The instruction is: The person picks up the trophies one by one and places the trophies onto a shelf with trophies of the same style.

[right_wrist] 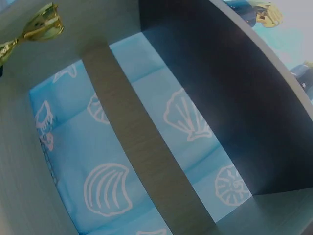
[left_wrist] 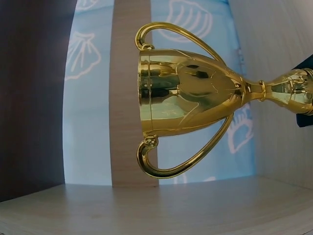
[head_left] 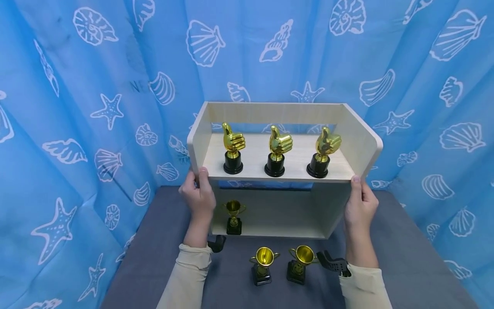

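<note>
A pale wooden two-tier shelf (head_left: pixel 360 137) is gripped at both sides, level with its upper board. My left hand (head_left: pixel 198 195) holds the left side, thumb up at the board's front edge. On the right side my right hand (head_left: pixel 359 206) grips likewise, its thumb on the front corner. Three gold thumbs-up trophies on black bases, left (head_left: pixel 233 146), middle (head_left: pixel 278 148) and right (head_left: pixel 324 148), stand in a row on the upper board. A gold cup trophy (head_left: pixel 233 214) stands at the left of the lower tier; it looms large in the left wrist view (left_wrist: pixel 190 93).
Two more gold cup trophies, one (head_left: pixel 263 264) left and one (head_left: pixel 301 262) right, stand on the grey tabletop (head_left: pixel 131 274) before the shelf, between my forearms. A blue curtain (head_left: pixel 247 64) with white shell prints hangs behind and on both sides.
</note>
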Available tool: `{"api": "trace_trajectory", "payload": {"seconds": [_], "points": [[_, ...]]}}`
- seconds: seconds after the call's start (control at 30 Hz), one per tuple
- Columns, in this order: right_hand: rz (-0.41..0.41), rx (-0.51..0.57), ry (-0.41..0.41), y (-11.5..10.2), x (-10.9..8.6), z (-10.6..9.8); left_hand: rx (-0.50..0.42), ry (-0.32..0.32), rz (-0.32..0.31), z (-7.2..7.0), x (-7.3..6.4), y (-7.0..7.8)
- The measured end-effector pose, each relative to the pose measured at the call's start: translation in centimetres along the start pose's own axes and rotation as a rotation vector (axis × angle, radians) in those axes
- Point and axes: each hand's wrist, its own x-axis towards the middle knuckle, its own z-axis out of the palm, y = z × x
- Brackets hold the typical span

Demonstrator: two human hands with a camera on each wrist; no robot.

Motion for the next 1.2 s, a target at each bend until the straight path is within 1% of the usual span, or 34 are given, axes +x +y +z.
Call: {"api": "trace_trajectory", "payload": {"seconds": [0.1,0.13,0.17,0.23,0.33,0.43,0.6,0.7,0.87,0.97,1.03,1.1,1.2], "points": [[0.012,0.017,-0.03,-0.1,-0.1,0.1,0.024,-0.003,0.004,-0.1,0.2,0.0],[0.016,0.016,-0.035,-0.2,-0.2,0.1,0.031,-0.008,0.005,-0.2,0.3,-0.3],[0.021,0.003,-0.042,-0.4,-0.3,0.1,0.041,-0.013,0.003,-0.2,0.2,-0.8],[0.032,-0.03,-0.062,-0.6,-0.4,0.0,0.049,-0.012,0.006,-0.2,0.2,-0.9],[0.032,-0.117,-0.098,-1.0,-0.8,-0.2,0.047,-0.013,0.012,-0.3,0.3,-0.9],[-0.008,-0.185,-0.122,-1.2,-1.4,-0.5,0.045,-0.016,0.017,-0.3,0.2,-0.9],[-0.081,-0.205,-0.145,-0.8,-2.7,-0.9,0.05,-0.018,0.022,-0.4,0.1,-1.0],[-0.104,-0.204,-0.123,-0.7,-3.4,-1.1,0.06,-0.016,0.025,-0.5,-0.1,-1.0],[-0.131,-0.191,-0.031,-0.7,-4.2,-1.5,0.064,-0.019,0.018,-0.4,-0.2,-1.0],[-0.16,-0.209,0.006,-0.6,-4.8,-1.7,0.063,-0.019,0.021,-0.4,-0.2,-1.0],[-0.18,-0.234,0.017,-0.6,-5.2,-1.8,0.062,-0.017,0.024,-0.4,-0.2,-1.0],[-0.2,-0.232,0.017,-0.6,-5.5,-2.0,0.06,-0.017,0.025,-0.4,-0.1,-1.0],[-0.218,-0.237,-0.008,-0.7,-6.1,-2.2,0.056,-0.011,0.02,-0.3,-0.1,-1.0]]}}
